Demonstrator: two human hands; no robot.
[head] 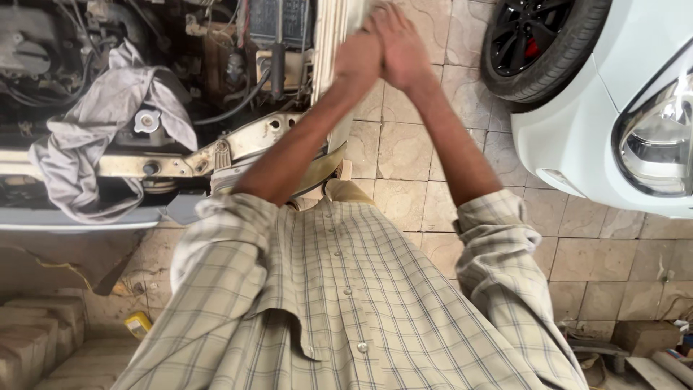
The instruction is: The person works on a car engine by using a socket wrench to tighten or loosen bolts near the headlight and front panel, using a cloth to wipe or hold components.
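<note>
The pale, upright metal body panel (pixel 332 36) at the open engine bay's edge is where both hands meet: the left hand (pixel 359 54) and right hand (pixel 401 43) press together against it, fingers flat, apparently steadying it. A grey cloth (pixel 94 123) drapes the engine; a white car (pixel 613 108) stands nearby.

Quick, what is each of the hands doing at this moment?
Left hand: pressed on the pale panel edge; grip cannot be told.
Right hand: fingers extended, open, against the left hand.
</note>
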